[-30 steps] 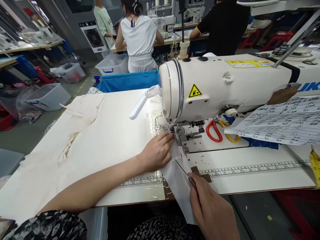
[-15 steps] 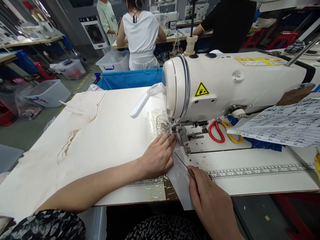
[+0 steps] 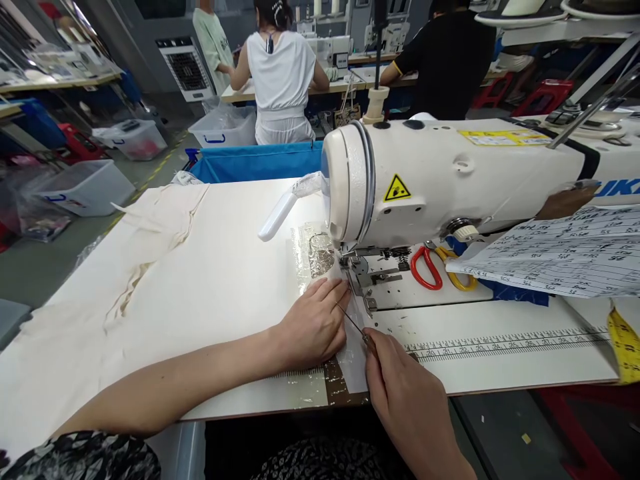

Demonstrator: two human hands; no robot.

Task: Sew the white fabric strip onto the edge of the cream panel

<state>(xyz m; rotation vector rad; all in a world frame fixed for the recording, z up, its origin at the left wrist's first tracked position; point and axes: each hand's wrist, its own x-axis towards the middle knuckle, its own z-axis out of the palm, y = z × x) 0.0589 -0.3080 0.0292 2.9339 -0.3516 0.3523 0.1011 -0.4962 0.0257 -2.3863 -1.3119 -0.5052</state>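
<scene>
My left hand (image 3: 317,321) is closed on the edge of a strip of thin white fabric (image 3: 354,372), just in front of the needle area of a sewing machine (image 3: 400,180). Its fingers are together and its thumb is hidden. In my right hand (image 3: 407,393), closed around the handle, is an awl (image 3: 354,322). The awl's thin metal shaft points up and left, its tip at the fingers of my left hand. The strip runs from the presser foot (image 3: 346,257) down toward the table's front edge, partly under my left hand.
Red-and-yellow-handled scissors (image 3: 426,268) lie on the machine bed, beside handwritten paper sheets (image 3: 555,253). Cream fabric (image 3: 145,267) covers the table's left side. A printed ruler (image 3: 500,343) runs along the front; a yellow tape measure (image 3: 623,343) hangs at right. Co-workers sit beyond.
The white strip has moved up toward the machine, so less of it hangs at the front. The awl's tip has come up to my left fingers. The camera view has shifted slightly.
</scene>
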